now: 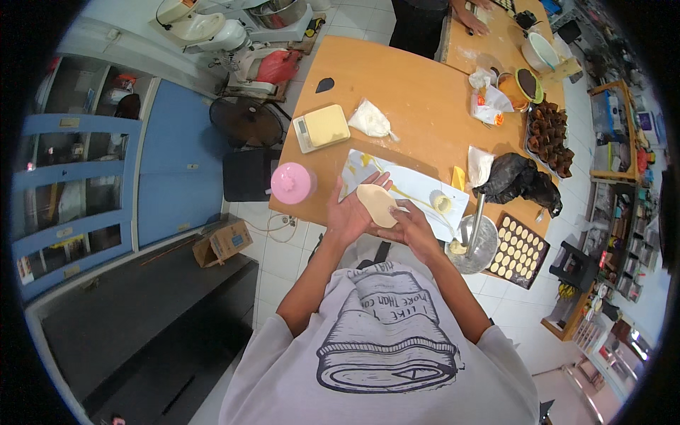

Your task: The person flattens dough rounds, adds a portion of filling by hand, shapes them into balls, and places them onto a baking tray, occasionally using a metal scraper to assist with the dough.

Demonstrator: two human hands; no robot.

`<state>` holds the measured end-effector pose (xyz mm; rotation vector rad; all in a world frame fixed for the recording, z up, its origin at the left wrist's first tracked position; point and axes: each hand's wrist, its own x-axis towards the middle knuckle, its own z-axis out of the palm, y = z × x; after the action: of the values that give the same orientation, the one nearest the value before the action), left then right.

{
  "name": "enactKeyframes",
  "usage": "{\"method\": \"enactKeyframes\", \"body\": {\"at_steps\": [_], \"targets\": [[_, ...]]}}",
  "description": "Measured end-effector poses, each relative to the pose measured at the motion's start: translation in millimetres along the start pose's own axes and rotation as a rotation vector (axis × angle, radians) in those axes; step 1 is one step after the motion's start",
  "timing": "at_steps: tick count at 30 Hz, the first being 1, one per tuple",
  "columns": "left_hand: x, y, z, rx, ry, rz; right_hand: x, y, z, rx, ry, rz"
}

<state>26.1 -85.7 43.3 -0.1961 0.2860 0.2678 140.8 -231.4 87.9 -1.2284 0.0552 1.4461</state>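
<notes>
A thin, pale oval piece of dough [376, 203] lies across the palm and fingers of my left hand [345, 218], which is turned up with its fingers stretched out beneath it. My right hand [414, 229] pinches the dough's right-hand edge between thumb and fingers. Behind both hands, a white sheet with yellow streaks [409, 185] covers part of the wooden table [418, 92]. A small round cutter or ring [442, 204] rests on this sheet, just beyond my right hand. To the right stands a metal bowl [482, 249] with a long-handled utensil and some pale mixture in it.
A kitchen scale [322, 128], a bag of white powder [371, 119] and a pink lidded container [292, 183] stand left on the table. A tray of round dough pieces [519, 251], a black plastic bag [511, 177] and brown paper cups [549, 140] are right. A co-worker's hand [473, 21] shows at the far table.
</notes>
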Motion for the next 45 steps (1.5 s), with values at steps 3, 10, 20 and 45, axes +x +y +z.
{"method": "enactKeyframes", "body": {"at_steps": [3, 10, 20, 45], "targets": [[4.4, 30.9, 23.9, 0.045, 0.006, 0.008, 10.8, -12.4, 31.3, 0.009, 0.047, -0.039], [-0.4, 95.8, 30.6, 0.035, 0.028, 0.046, 54.5, -27.1, 94.7, -0.024, 0.024, -0.027], [-1.8, 177.6, 27.7, 0.024, 0.116, 0.054, 182.5, -27.1, 3.6, -0.555, 0.160, -0.343], [-10.2, 208.1, 26.7, -0.170, 0.212, 0.196, 349.0, -31.5, -20.1, -1.598, 0.753, -0.309]]}}
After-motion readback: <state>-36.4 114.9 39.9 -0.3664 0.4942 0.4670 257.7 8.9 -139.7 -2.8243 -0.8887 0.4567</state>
